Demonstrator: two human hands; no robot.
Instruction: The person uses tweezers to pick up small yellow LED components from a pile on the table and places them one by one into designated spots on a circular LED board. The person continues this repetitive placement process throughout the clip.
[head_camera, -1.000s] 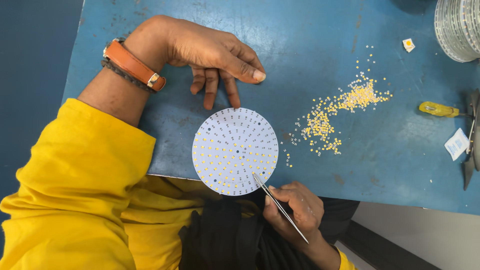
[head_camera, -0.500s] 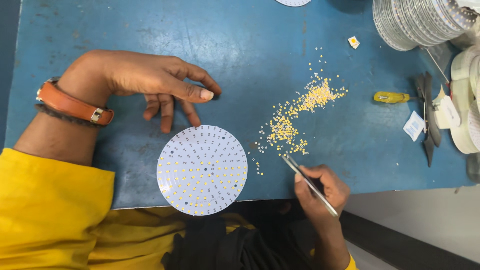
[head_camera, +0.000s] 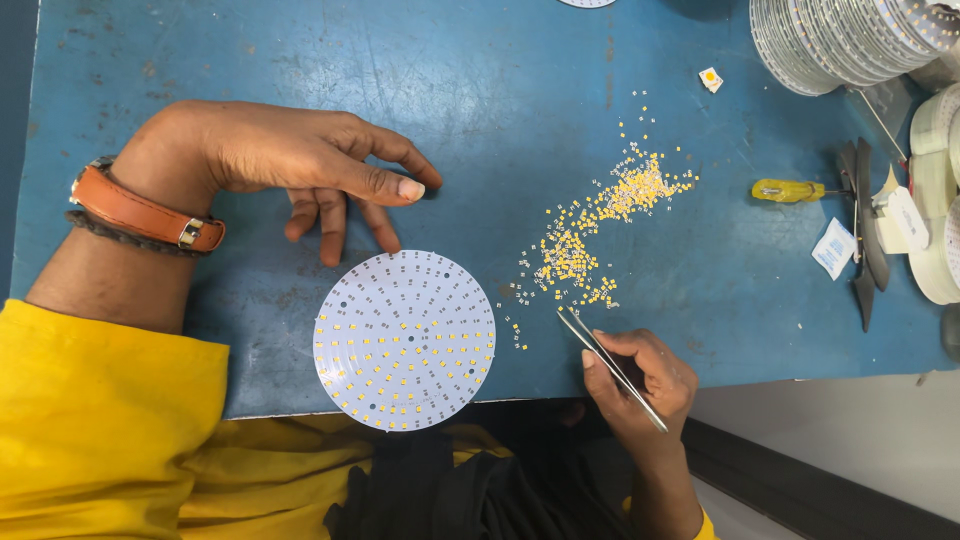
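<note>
A round white circuit board (head_camera: 404, 340) dotted with small yellow chips lies at the near edge of the blue table (head_camera: 250, 70). My left hand (head_camera: 290, 165) rests on the table just beyond the board, fingers curled down, holding nothing. My right hand (head_camera: 640, 380) grips metal tweezers (head_camera: 610, 367), whose tips point at the near end of a scattered pile of tiny yellow chips (head_camera: 590, 235) to the right of the board.
A stack of round white boards (head_camera: 840, 40) sits at the far right corner. A yellow-handled screwdriver (head_camera: 790, 190), a small white packet (head_camera: 832, 248), dark tools (head_camera: 865, 235) and tape rolls (head_camera: 935, 200) line the right edge. One loose square chip (head_camera: 710, 79) lies apart.
The tweezers moved from the board's right edge over to the near end of the chip pile. The view shifted and zoomed; my left hand stayed beside the board.
</note>
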